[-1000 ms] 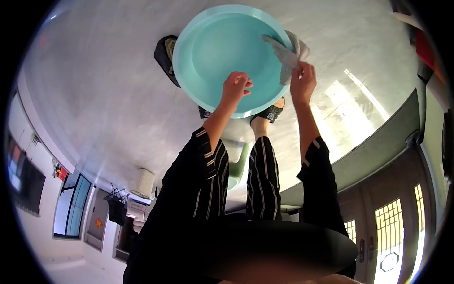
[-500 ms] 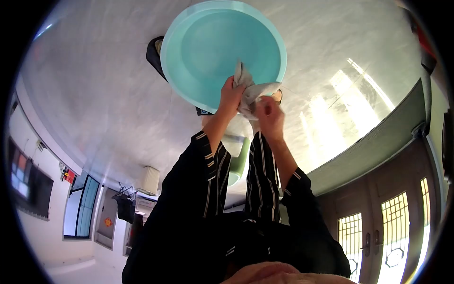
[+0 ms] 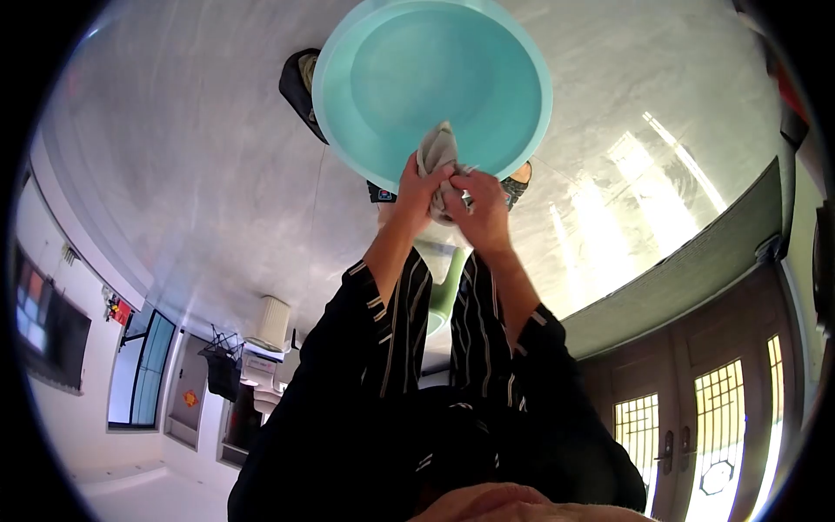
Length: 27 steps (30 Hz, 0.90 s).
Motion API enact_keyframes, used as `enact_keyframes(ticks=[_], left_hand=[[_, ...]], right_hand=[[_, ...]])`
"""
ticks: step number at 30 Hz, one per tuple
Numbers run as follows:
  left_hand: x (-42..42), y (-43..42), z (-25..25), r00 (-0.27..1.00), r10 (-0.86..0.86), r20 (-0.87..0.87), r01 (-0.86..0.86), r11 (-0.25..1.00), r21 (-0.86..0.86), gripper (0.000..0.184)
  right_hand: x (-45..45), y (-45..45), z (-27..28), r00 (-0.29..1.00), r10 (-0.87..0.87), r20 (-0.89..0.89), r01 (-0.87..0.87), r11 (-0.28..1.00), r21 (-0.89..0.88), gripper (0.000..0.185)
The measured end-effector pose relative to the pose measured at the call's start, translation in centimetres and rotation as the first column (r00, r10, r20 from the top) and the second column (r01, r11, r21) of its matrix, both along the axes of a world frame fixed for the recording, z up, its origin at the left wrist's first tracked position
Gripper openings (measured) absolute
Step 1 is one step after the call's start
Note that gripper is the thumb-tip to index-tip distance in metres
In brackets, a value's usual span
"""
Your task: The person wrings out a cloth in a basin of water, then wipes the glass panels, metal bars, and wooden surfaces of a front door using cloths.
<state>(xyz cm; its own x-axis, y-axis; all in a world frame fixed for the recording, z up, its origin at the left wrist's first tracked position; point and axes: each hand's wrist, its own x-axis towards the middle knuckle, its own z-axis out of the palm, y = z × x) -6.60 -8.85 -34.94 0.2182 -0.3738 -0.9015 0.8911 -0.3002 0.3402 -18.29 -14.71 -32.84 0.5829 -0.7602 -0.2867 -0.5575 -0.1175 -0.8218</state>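
Both hands meet at the near rim of a large light-blue basin point(image 3: 335, 143) on the floor. My left hand point(image 3: 419, 196) is wrapped round a crumpled grey cloth point(image 3: 437, 150), whose upper end sticks up over the basin. On the cloth's right side, my right hand point(image 3: 480, 204) pinches it with bent fingers. The cloth's lower part hangs between the two hands. Nothing else shows inside the basin.
A black bag point(image 3: 298, 94) lies left of the basin. My sandalled foot point(image 3: 520, 178) is by its near right edge. Between my legs is a green plastic object point(image 3: 445, 291). Double doors point(image 3: 678, 418) stand at the lower right.
The cloth has come from the basin's right rim to its near edge. My left hand, empty at first, has taken hold of it, and my right hand has moved left beside it.
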Motion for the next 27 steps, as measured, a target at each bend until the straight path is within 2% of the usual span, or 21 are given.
enact_keyframes(ticks=[1,2,4,5,8,9,12,14,15,18,21,24,27], left_hand=[[0.0,0.7,0.0,0.999,-0.024,0.040,0.023,1.000,0.015,0.048],[0.2,0.8,0.7,1.000,-0.024,0.003,0.024,1.000,0.010,0.049],[0.5,0.9,2.1,0.997,-0.021,-0.077,0.021,1.000,-0.003,0.049],[0.6,0.8,2.9,0.991,0.002,-0.137,-0.003,1.000,-0.003,0.048],[0.4,0.3,4.2,0.960,0.060,-0.273,-0.059,0.998,0.013,0.046],[0.2,0.1,4.2,0.952,0.071,-0.297,-0.067,0.997,0.024,0.045],[0.4,0.7,3.2,0.926,0.137,-0.351,-0.130,0.991,0.042,0.034],[1.3,0.9,2.2,0.892,0.148,-0.427,-0.152,0.988,0.024,0.028],[1.5,0.8,1.6,0.907,0.121,-0.403,-0.093,0.992,0.090,0.021],[2.4,0.9,2.0,0.949,-0.065,-0.310,0.072,0.997,0.010,0.019],[2.2,0.8,2.6,0.978,0.013,-0.210,-0.019,1.000,-0.025,0.021],[2.2,0.5,2.3,0.992,0.006,-0.123,-0.005,1.000,0.008,0.025],[2.2,0.5,1.3,0.999,-0.026,-0.032,0.027,0.999,0.024,0.025]], right_hand=[[-0.7,-0.5,-0.7,0.985,-0.168,-0.021,0.168,0.953,0.254,0.029],[-0.7,-1.2,-1.0,0.944,-0.319,-0.084,0.318,0.815,0.485,0.029],[0.1,-3.4,-1.5,0.869,-0.489,-0.079,0.421,0.645,0.638,0.034],[0.8,-3.8,-2.1,0.887,-0.445,-0.125,0.389,0.574,0.720,0.047],[2.5,-3.1,-5.2,0.760,-0.646,-0.062,0.242,0.194,0.951,0.048],[3.0,-2.9,-6.3,0.734,-0.678,-0.023,0.153,0.133,0.979,0.048],[6.3,-3.7,-3.5,0.787,-0.609,0.100,0.063,0.240,0.969,0.037],[7.2,-3.4,-3.3,0.873,-0.464,0.151,0.000,0.311,0.951,0.031],[7.5,-3.4,-3.2,0.907,-0.384,0.173,-0.033,0.345,0.938,0.029],[8.9,-3.6,-3.2,0.873,-0.487,0.044,0.127,0.312,0.942,0.033],[10.2,-4.9,-3.5,0.706,-0.693,-0.146,0.376,0.192,0.907,0.033],[11.5,-4.8,-4.5,0.662,-0.718,-0.215,0.510,0.221,0.831,0.032],[11.8,-4.7,-5.1,0.632,-0.739,-0.232,0.549,0.216,0.807,0.030]])
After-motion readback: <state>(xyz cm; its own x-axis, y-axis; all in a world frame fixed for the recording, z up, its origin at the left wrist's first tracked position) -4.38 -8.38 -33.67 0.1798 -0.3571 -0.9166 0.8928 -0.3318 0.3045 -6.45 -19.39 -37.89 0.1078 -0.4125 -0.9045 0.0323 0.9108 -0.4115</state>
